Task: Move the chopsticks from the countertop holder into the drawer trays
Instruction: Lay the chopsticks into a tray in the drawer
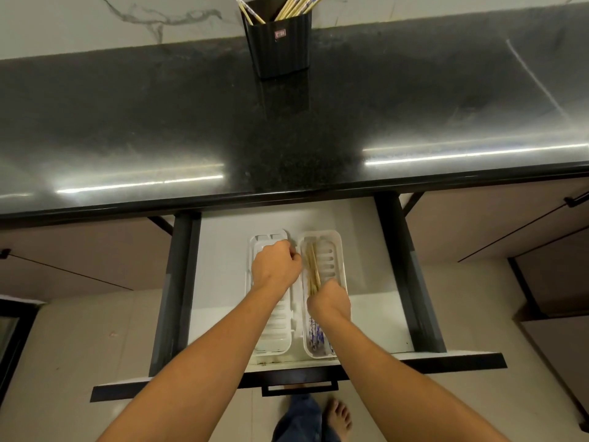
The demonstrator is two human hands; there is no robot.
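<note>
A black ribbed holder [280, 46] stands at the back of the dark countertop with several chopsticks [294, 8] sticking out of it. Below, the drawer is pulled out with two white slotted trays side by side. My left hand [275, 266] rests as a fist over the left tray [274, 342]; whether it holds anything is hidden. My right hand [330, 303] is closed on a bundle of wooden chopsticks [312, 266] lying lengthwise in the right tray [334, 260]. Their blue-patterned ends [315, 338] show below my wrist.
The glossy black countertop [287, 138] overhangs the drawer's back. Dark drawer rails [177, 282] run along both sides, and the drawer front with its handle [299, 387] is nearest me. Cabinet doors flank the drawer. A bare foot [338, 419] stands on the tiled floor.
</note>
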